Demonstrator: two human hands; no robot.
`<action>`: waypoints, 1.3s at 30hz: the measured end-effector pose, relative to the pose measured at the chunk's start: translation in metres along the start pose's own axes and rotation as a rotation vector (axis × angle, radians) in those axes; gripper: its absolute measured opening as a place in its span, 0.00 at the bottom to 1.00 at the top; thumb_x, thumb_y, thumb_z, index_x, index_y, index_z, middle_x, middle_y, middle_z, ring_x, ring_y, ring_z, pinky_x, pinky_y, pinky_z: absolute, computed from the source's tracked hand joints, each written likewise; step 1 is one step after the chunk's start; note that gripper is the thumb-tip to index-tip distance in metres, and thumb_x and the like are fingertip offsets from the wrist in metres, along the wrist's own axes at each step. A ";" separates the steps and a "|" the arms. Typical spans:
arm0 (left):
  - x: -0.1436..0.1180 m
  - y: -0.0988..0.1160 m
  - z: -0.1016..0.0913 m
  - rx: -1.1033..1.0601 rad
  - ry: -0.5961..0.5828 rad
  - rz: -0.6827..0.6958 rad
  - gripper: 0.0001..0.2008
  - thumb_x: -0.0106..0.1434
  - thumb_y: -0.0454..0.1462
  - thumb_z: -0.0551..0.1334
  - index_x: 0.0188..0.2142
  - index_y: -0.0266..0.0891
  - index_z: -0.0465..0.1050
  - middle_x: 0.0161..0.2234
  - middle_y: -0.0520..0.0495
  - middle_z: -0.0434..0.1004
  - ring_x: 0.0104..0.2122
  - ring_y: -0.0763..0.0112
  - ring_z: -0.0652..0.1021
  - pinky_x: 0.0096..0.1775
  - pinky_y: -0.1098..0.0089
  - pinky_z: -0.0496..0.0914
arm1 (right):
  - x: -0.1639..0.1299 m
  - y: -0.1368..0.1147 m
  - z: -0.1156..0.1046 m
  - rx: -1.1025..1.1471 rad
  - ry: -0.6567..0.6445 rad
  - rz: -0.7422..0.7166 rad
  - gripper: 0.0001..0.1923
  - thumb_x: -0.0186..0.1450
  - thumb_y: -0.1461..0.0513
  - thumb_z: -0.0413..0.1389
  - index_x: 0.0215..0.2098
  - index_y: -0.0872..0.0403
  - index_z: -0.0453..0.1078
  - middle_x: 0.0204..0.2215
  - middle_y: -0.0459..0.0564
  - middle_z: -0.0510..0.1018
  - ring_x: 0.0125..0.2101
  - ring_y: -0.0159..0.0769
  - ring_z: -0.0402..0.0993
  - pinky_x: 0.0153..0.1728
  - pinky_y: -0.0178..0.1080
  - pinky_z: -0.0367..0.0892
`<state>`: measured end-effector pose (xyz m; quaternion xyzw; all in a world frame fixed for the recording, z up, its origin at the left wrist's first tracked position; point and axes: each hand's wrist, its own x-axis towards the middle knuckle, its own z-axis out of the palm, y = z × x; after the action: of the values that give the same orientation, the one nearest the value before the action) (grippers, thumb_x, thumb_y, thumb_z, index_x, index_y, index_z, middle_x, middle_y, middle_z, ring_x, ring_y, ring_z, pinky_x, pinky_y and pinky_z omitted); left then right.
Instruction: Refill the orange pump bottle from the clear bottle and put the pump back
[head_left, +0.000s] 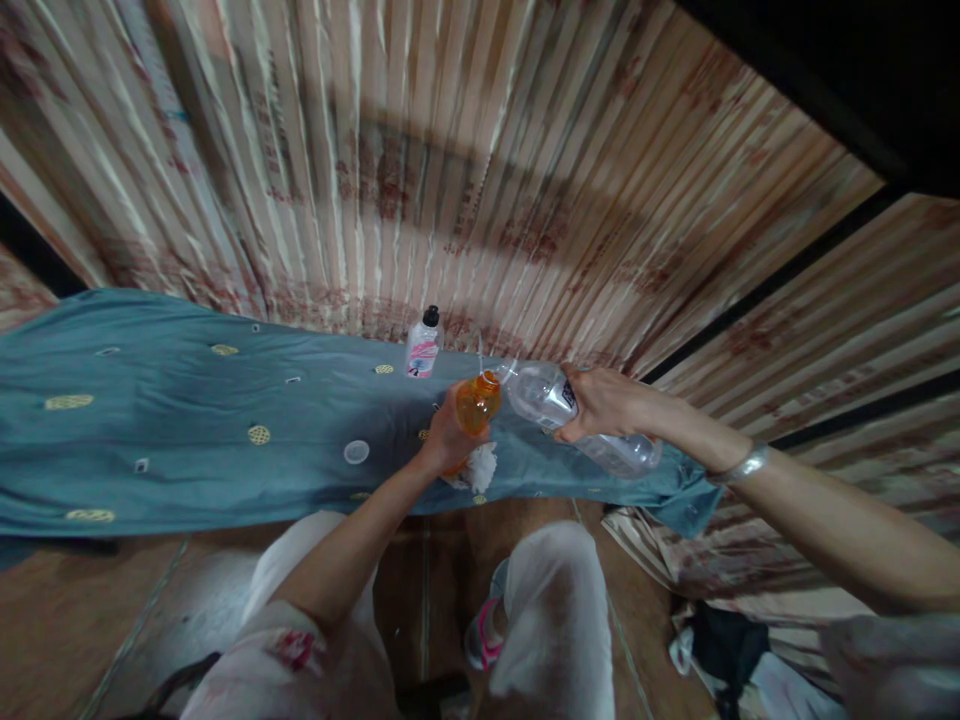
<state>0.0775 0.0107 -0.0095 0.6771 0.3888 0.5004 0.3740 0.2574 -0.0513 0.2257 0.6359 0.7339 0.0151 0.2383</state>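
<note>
"Two bottles in hand were logged. Where did they sit?"

"Landmark: the orange bottle (478, 400). It was held over the draped counter (195, 420), its mouth facing up. The left hand (448, 432) had its grip wrapped firmly around the body. To the right of the orange bottle, the clear bottle (534, 390) was tilted, neck pointing toward the orange mouth, base farther right. The right hand (600, 400) had its grip curled about its middle."

"Were the two mouths touching?"

"Could not tell. They were very near each other, but blurred."

"Anything else around the landmark?"

"A dark-capped bottle (421, 357) stood behind it and to the left. A pale disc (356, 452) lay to its left. A frilly white thing (481, 466), nature unclear, showed just below it."

"Your assessment of the risks?"

"Any liquid leaving the clear neck could have missed the orange mouth and wetted the counter. Likely cause: either wrist drifting, since both bottles depended on the hands for alignment. A hard squeeze on the clear wall, which looked thin, might have forced a surge. Overfilling also seemed possible; the level inside the orange bottle was not readable."
</note>
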 end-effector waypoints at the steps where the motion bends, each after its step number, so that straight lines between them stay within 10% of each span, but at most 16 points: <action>1: 0.000 0.000 0.000 -0.002 0.000 -0.001 0.40 0.50 0.33 0.71 0.61 0.42 0.58 0.52 0.41 0.80 0.47 0.56 0.84 0.50 0.54 0.80 | 0.000 0.000 0.000 -0.001 0.003 0.000 0.38 0.58 0.46 0.68 0.57 0.63 0.67 0.37 0.59 0.84 0.40 0.52 0.83 0.31 0.38 0.63; 39: 0.001 -0.002 0.001 0.013 0.012 -0.005 0.41 0.50 0.33 0.72 0.61 0.42 0.58 0.52 0.42 0.80 0.47 0.56 0.84 0.50 0.56 0.79 | 0.000 -0.001 0.000 -0.002 0.003 -0.008 0.37 0.58 0.48 0.67 0.56 0.62 0.67 0.37 0.59 0.84 0.39 0.51 0.83 0.30 0.38 0.63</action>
<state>0.0782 0.0118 -0.0109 0.6755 0.3958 0.5011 0.3687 0.2563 -0.0514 0.2256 0.6329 0.7367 0.0158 0.2376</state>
